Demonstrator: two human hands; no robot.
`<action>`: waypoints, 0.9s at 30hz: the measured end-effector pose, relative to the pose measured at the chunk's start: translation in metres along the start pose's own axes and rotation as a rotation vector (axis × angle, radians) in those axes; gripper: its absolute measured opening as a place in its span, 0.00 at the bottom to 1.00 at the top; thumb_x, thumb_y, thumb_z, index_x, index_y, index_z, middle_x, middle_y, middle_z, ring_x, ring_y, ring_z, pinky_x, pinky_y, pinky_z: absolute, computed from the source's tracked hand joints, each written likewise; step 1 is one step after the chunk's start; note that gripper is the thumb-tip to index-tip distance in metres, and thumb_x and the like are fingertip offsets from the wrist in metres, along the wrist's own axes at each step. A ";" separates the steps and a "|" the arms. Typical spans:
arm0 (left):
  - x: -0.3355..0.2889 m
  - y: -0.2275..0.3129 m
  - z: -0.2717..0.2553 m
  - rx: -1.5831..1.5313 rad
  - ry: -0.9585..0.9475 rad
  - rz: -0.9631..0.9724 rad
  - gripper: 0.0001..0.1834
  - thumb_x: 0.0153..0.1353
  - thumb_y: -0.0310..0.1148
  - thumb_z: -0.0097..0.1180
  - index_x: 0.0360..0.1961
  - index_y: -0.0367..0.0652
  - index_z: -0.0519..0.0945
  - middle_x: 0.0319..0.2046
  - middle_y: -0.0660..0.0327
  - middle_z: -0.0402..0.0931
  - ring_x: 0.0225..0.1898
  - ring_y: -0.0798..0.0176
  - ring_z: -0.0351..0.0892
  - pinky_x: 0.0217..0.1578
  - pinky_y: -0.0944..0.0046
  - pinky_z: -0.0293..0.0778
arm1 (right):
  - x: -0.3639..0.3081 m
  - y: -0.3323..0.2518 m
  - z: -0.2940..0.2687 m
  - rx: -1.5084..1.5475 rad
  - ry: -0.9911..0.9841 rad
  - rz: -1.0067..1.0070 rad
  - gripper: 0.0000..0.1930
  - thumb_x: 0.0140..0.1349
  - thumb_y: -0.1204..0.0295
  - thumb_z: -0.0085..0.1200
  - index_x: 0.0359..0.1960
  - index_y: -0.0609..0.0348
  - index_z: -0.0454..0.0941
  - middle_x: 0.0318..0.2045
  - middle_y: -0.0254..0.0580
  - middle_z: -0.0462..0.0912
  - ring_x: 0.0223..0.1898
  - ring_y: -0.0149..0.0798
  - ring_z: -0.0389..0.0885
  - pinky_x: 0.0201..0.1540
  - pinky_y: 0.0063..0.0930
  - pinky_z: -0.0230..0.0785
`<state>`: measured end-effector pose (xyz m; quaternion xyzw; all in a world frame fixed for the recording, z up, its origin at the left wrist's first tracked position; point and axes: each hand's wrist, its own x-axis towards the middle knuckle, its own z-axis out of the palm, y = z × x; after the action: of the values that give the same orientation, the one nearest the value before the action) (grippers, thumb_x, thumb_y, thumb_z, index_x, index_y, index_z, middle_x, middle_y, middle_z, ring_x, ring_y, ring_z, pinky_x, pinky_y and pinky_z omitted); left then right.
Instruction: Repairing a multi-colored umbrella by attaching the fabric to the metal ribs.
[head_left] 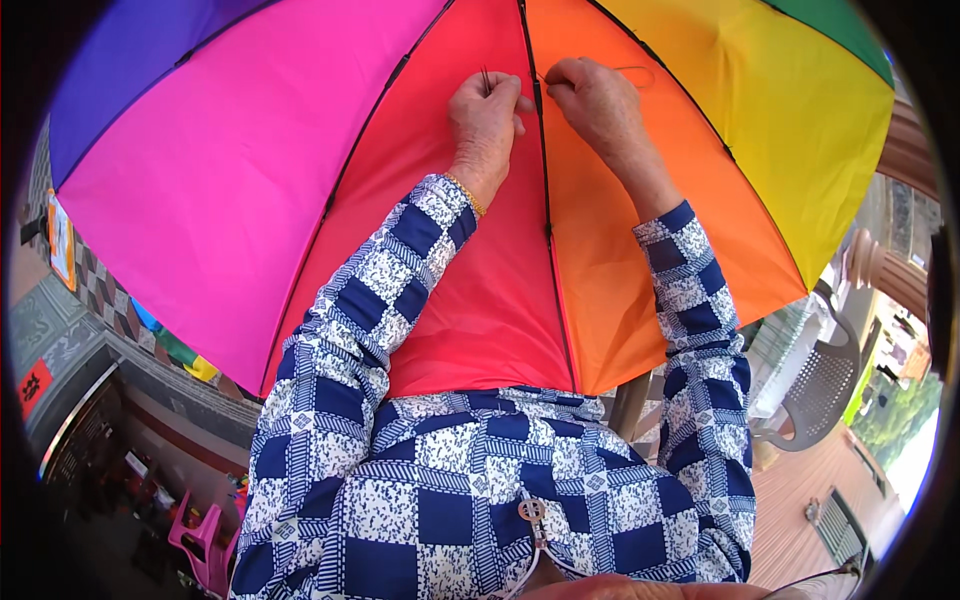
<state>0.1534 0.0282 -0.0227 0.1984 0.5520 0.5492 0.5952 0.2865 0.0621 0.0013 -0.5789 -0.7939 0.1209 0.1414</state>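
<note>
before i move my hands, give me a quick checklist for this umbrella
1. Umbrella spread open: ok, its coloured panels fan out.
2. Slim dark tool in left hand: ok, its end pokes above the fist.
3. Right hand close to the black rib between red and orange panels: ok.
4. Thin loop beside right hand secured: cannot tell.
5. Sleeves off the fingers: ok, both cuffs end at the wrists.

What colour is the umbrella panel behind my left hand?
The umbrella panel is red, clearest in the head view.
</note>
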 end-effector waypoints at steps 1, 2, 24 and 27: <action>0.000 0.000 0.000 0.004 0.001 0.002 0.05 0.56 0.28 0.51 0.26 0.39 0.72 0.18 0.60 0.75 0.11 0.73 0.65 0.14 0.73 0.62 | 0.000 0.001 0.000 0.000 0.002 -0.003 0.06 0.54 0.68 0.52 0.30 0.53 0.79 0.28 0.39 0.79 0.32 0.45 0.78 0.34 0.38 0.70; 0.000 0.000 0.000 0.005 0.001 0.003 0.05 0.56 0.28 0.51 0.26 0.39 0.72 0.18 0.60 0.75 0.11 0.73 0.65 0.14 0.73 0.62 | 0.000 0.001 0.001 0.001 0.004 -0.007 0.06 0.54 0.68 0.52 0.30 0.53 0.79 0.28 0.39 0.79 0.32 0.45 0.78 0.34 0.38 0.69; 0.004 0.003 0.001 0.081 -0.049 0.046 0.04 0.57 0.31 0.53 0.30 0.42 0.73 0.18 0.63 0.74 0.10 0.74 0.63 0.11 0.75 0.58 | 0.004 0.001 0.017 0.275 0.115 0.002 0.05 0.53 0.68 0.52 0.29 0.50 0.81 0.28 0.36 0.79 0.32 0.41 0.78 0.35 0.33 0.70; 0.004 0.006 0.003 0.120 -0.069 0.035 0.04 0.57 0.31 0.54 0.30 0.43 0.73 0.17 0.64 0.73 0.10 0.75 0.63 0.10 0.75 0.57 | 0.003 0.004 0.020 0.273 0.137 0.001 0.05 0.51 0.71 0.53 0.29 0.52 0.80 0.26 0.34 0.78 0.30 0.35 0.78 0.33 0.26 0.69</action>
<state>0.1528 0.0350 -0.0187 0.2619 0.5596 0.5183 0.5913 0.2817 0.0656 -0.0182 -0.5616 -0.7583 0.1877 0.2727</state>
